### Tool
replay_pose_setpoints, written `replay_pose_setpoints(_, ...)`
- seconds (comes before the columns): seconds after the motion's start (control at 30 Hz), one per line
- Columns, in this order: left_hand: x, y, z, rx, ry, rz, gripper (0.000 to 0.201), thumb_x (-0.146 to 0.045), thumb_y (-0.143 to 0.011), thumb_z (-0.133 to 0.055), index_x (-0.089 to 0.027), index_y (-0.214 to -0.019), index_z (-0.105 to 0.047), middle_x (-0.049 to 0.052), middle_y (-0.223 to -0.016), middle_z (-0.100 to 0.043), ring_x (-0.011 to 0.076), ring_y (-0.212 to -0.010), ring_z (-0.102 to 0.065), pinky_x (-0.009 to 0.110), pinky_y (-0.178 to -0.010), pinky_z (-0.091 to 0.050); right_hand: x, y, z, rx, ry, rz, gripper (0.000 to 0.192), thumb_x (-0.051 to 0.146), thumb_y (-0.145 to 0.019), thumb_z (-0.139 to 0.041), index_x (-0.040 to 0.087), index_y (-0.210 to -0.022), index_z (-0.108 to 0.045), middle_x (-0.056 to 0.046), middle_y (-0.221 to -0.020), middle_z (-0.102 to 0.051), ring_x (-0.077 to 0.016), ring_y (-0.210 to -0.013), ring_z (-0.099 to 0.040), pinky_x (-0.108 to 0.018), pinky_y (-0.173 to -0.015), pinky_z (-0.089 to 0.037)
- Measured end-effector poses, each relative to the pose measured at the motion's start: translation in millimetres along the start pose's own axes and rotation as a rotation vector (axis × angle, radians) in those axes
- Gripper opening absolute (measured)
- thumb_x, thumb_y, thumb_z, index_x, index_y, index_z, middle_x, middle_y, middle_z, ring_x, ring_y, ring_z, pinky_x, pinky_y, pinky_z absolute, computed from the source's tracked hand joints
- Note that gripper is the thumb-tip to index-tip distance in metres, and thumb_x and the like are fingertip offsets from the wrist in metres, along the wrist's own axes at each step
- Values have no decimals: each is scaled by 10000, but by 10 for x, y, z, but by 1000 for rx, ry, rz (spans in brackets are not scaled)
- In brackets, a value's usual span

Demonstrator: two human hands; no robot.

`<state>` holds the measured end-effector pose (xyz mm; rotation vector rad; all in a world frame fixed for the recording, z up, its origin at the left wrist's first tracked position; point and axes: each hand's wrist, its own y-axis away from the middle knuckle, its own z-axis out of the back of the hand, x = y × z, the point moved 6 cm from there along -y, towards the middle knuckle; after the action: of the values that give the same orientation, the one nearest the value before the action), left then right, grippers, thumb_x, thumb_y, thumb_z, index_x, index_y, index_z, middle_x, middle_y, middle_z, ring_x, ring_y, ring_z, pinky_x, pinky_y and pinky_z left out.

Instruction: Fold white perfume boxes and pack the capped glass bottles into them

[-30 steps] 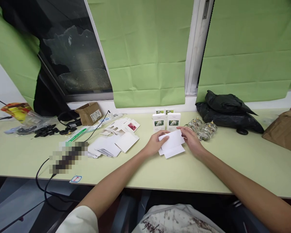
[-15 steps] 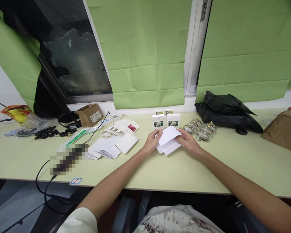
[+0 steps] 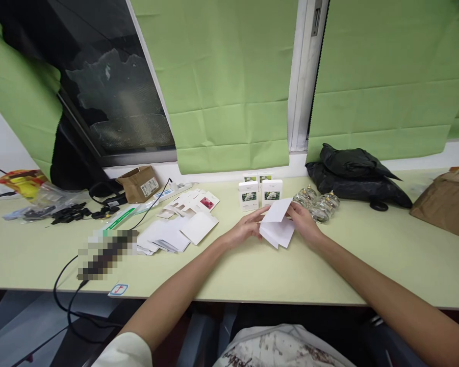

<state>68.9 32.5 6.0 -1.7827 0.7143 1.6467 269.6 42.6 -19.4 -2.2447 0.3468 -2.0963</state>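
Observation:
A folded white card sheet (image 3: pixel 277 232), with one flap standing up, is held above the table in front of me. My right hand (image 3: pixel 304 223) pinches its right side, the fingertips partly hidden behind the flap. On the other side, my left hand (image 3: pixel 247 229) has its fingers stretched and apart at the card's left edge, some tips touching or just behind it. Just beyond stand two white boxes with flower pictures, the left box (image 3: pixel 248 198) and the right box (image 3: pixel 271 192), with similar boxes behind them.
Flat white cards (image 3: pixel 172 234) and unfolded printed cartons (image 3: pixel 191 201) lie to the left. Clear-wrapped round ornaments (image 3: pixel 323 208) sit right of the boxes. Black plastic bags (image 3: pixel 354 176) and a brown package (image 3: pixel 447 204) are at right. A cable (image 3: pixel 149 204) and small brown box (image 3: pixel 139 184) lie left.
The folded card has moved a little to the right and turned more upright. My left hand's fingers have loosened from its edge and spread, while my right hand keeps its grip.

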Motion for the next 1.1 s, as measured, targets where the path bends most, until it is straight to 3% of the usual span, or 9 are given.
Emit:
replay_pose_setpoints(0.17, -31, 41, -86, 59, -11, 21, 945, -201, -708, -671, -389, -1605, -438, 89, -1561, -512, 215, -1026, -638, 297, -785, -545, -10, -13, 16, -14, 1, 11, 426, 639, -852, -719, 234, -979, -752, -47, -1000, -772, -241, -928, -684, -358, -850, -518)
replay_pose_setpoints(0.37, -8, 33, -97, 89, -93, -7, 995, -210, -743, -770, -381, -1638, -371, 115, -1448, -590, 227, -1039, -659, 307, -780, -565, -18, -3, 16, -5, 12, 2, 395, 615, -874, -709, 234, -969, -753, -45, -1000, -773, -245, -957, -685, -365, -878, -520)
replay_pose_setpoints(0.53, 70, -8, 14, -67, -169, -48, 790, -383, -866, -769, -308, -1588, -457, 134, -1287, -667, 225, -999, -655, 296, -724, -555, 43, 26, -49, 39, 25, 10, 374, 588, -861, -738, 238, -991, -748, -51, -1031, -778, -255, -961, -696, -366, -857, -527)
replay_pose_setpoints(0.77, 108, -26, 155, -293, -276, -81, 630, -328, -810, -764, -238, -1411, -601, 41, -924, -673, 123, -640, -563, 229, -531, -439, 152, 151, -218, 206, 85, 113, 404, 552, -878, -738, 260, -1156, -710, -76, -1204, -751, -289, -1129, -679, -410, -943, -535)
replay_pose_setpoints(0.93, 93, 3, 153, -346, -225, -142, 615, -270, -787, -732, -241, -1383, -581, 29, -940, -646, 156, -671, -634, 246, -523, -498, 198, 324, -364, 322, 230, 184, 562, 443, -828, -822, 271, -1323, -619, -78, -1306, -693, -305, -1196, -647, -455, -1006, -527)
replay_pose_setpoints(1.1, 32, 19, 136, -365, -277, -213, 604, -197, -794, -662, -244, -1390, -576, 37, -991, -649, 145, -722, -617, 224, -551, -496, 165, 340, -332, 265, 355, 263, 753, 442, -759, -881, 309, -1429, -563, -92, -1448, -581, -347, -1364, -532, -538, -1140, -444)
